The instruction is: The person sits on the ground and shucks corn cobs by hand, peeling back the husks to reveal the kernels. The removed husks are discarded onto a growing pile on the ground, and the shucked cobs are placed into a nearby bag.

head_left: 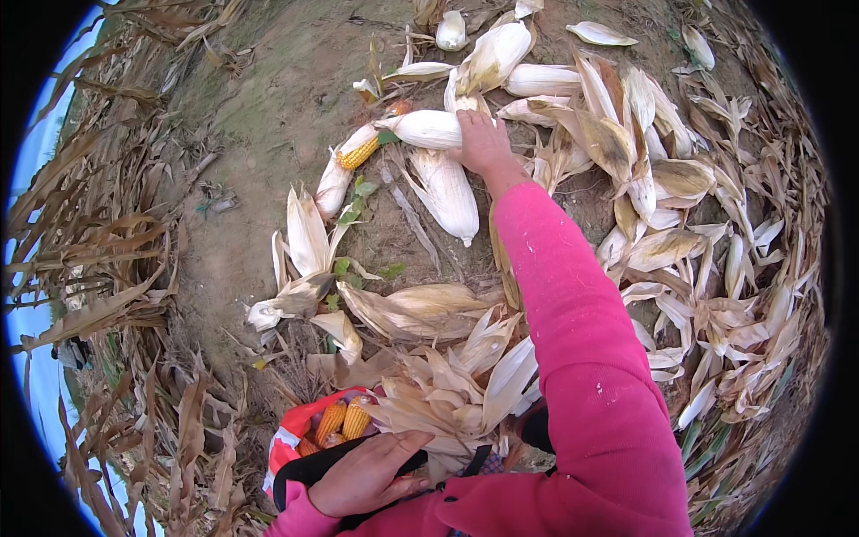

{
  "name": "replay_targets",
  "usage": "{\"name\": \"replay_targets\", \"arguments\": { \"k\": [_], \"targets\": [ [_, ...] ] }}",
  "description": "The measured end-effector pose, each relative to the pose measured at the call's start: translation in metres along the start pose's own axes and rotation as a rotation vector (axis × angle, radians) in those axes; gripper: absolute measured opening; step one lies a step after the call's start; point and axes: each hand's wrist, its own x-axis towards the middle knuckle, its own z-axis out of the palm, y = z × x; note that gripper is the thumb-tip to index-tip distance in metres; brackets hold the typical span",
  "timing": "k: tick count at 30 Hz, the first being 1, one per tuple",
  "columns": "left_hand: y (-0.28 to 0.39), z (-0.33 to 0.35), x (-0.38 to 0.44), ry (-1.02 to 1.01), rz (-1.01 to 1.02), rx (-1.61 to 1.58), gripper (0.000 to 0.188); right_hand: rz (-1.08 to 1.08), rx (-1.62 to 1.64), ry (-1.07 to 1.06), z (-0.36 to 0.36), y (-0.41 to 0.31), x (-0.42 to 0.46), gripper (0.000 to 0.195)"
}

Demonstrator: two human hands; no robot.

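My right hand (484, 144) reaches forward and lies over the right end of a maize ear in its pale husk (426, 129). Its palm side is hidden, so a firm grip cannot be made out. Just below that ear lies another husked maize ear (446, 191), pointing towards me. To the left, yellow kernels show on a partly bared maize cob (359, 153). My left hand (369, 470) rests on my dark-clad knee with nothing in it, thumb apart from the fingers. Beside that knee, a red and white bag (295, 423) holds several bare yellow maize cobs (356, 421).
Loose dry husks (456, 389) are heaped before me. More husked ears and empty husks (661, 174) spread to the right. Dry maize stalks (121, 268) stand along the left, beside bare soil (262, 114). A few green weeds (352, 211) grow between the ears.
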Motion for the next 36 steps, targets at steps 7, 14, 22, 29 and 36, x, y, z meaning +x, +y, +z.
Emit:
{"name": "replay_targets", "arguments": {
  "k": [7, 14, 22, 29, 36],
  "targets": [
    [0.002, -0.002, 0.005, 0.008, 0.001, 0.025, 0.062, 0.146, 0.274, -0.245, 0.023, -0.010, -0.042, 0.065],
    [0.012, 0.014, -0.005, 0.022, 0.024, 0.061, 0.061, 0.176, 0.447, -0.430, 0.011, -0.021, -0.187, 0.063],
    [0.034, 0.057, -0.025, 0.379, -0.092, 0.068, 0.072, 0.280, 1.399, -0.560, -0.071, -0.030, -0.298, 0.069],
    [0.064, 0.105, -0.014, 0.325, 0.015, -0.925, 0.074, 0.056, 2.006, -0.567, -0.204, -0.087, -0.401, 0.066],
    [0.087, 0.165, -0.014, 0.435, 0.204, -0.598, 0.059, 0.164, 1.686, 0.071, -0.234, -0.077, -0.472, 0.071]
  ]
}}
